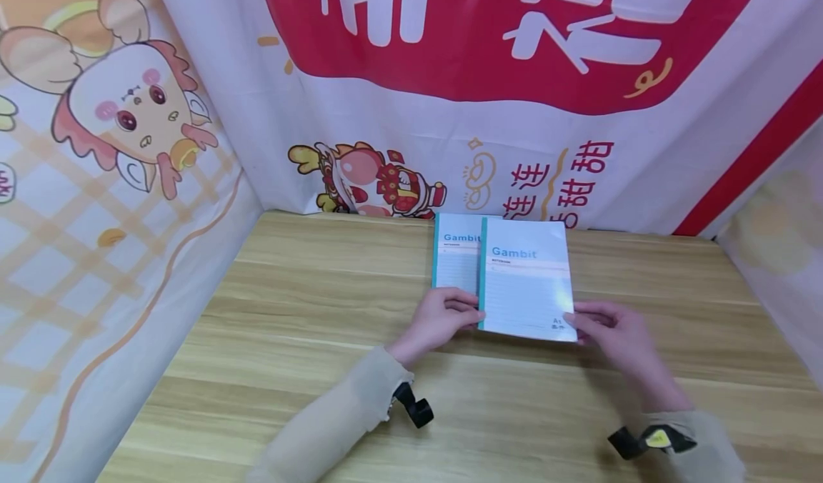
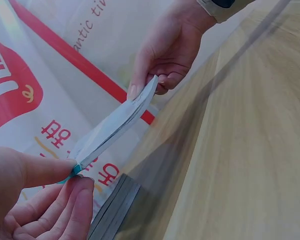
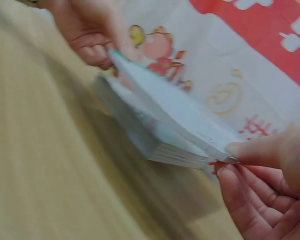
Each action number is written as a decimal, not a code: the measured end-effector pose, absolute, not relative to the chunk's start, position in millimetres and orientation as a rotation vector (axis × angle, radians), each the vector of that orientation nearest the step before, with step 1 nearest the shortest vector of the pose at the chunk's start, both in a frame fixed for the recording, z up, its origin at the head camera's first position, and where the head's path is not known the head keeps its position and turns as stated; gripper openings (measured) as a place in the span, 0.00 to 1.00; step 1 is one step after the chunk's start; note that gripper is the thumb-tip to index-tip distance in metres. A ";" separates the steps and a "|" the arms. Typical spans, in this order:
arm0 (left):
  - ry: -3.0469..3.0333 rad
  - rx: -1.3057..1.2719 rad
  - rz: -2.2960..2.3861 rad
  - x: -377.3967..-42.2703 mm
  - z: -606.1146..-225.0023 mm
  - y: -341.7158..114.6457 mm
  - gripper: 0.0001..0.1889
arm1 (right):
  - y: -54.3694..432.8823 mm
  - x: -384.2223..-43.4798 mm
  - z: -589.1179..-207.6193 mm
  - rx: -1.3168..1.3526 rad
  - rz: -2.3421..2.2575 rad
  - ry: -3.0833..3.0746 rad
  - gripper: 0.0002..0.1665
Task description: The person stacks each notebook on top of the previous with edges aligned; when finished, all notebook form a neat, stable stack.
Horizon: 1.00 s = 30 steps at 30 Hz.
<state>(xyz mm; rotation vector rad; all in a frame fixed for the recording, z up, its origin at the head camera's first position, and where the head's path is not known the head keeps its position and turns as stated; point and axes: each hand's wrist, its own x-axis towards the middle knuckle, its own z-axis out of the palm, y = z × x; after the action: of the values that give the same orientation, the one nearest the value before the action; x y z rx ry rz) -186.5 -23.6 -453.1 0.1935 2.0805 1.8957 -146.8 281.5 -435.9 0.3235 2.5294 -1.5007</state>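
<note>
A pale blue notebook (image 1: 527, 283) with a teal spine and "Gambit" on its cover is held between both hands. My left hand (image 1: 444, 319) pinches its spine side near the lower corner, thumb on top in the left wrist view. At the opposite lower corner, my right hand (image 1: 614, 333) pinches the edge between thumb and fingers. Partly hidden behind it, a stack of similar notebooks (image 1: 456, 261) lies on the wooden table. In the right wrist view the held notebook (image 3: 165, 100) is tilted and raised above the stack (image 3: 135, 130).
The wooden table (image 1: 308, 311) extends to both sides. A printed cloth (image 1: 386, 97) with red and cartoon designs hangs along its back edge, and another patterned cloth (image 1: 128, 240) stands at the left. Black straps (image 1: 414, 404) are worn over the sleeves.
</note>
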 end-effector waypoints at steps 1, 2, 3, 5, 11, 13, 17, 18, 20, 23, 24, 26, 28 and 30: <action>2.094 0.186 1.887 -185.4 -453.6 -26.5 0.11 | 277.9 -147.1 -437.9 0.313 -1.508 2.538 0.40; 2.107 0.177 1.882 -184.1 -454.2 -29.2 0.11 | 274.4 -147.3 -439.7 0.302 -1.516 2.548 0.38; 2.123 0.171 1.874 -182.8 -454.9 -31.7 0.12 | 271.2 -147.5 -441.8 0.289 -1.525 2.558 0.37; 2.132 0.157 1.876 -180.0 -456.8 -36.7 0.12 | 265.3 -147.3 -445.4 0.261 -1.541 2.582 0.34; 2.138 0.119 1.913 -170.9 -459.3 -50.4 0.14 | 250.9 -146.1 -452.0 0.204 -1.598 2.607 0.29; 2.144 0.102 1.930 -169.2 -459.5 -53.9 0.15 | 246.3 -146.1 -452.1 0.207 -1.599 2.611 0.28; 2.153 0.079 1.957 -168.7 -457.8 -60.2 0.15 | 237.0 -148.3 -451.5 0.229 -1.599 2.613 0.29; 2.152 0.073 1.960 -169.5 -457.3 -61.8 0.15 | 234.9 -149.4 -451.1 0.241 -1.596 2.610 0.30; 2.156 0.076 1.967 -171.9 -455.5 -64.8 0.15 | 231.2 -152.2 -451.0 0.262 -1.589 2.599 0.30; 2.184 0.079 1.970 -177.5 -452.5 -68.6 0.14 | 225.9 -157.3 -451.0 0.275 -1.593 2.587 0.31; 2.204 0.080 1.966 -179.8 -451.7 -69.7 0.14 | 224.3 -159.3 -451.4 0.277 -1.609 2.581 0.31; 2.239 0.076 1.958 -184.5 -450.6 -71.6 0.14 | 221.2 -163.5 -452.2 0.276 -1.632 2.580 0.30; 2.271 0.056 1.939 -189.5 -449.7 -73.4 0.14 | 218.3 -168.3 -452.7 0.276 -1.640 2.589 0.30; 2.294 0.020 1.915 -194.7 -449.3 -75.0 0.14 | 215.4 -173.8 -453.6 0.266 -1.654 2.596 0.29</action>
<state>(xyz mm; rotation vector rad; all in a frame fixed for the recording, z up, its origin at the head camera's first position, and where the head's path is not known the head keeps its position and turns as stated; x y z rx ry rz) -194.7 -75.0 -449.3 0.0195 2.2940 1.9154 -173.8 215.4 -453.6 0.2658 2.5959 -1.6544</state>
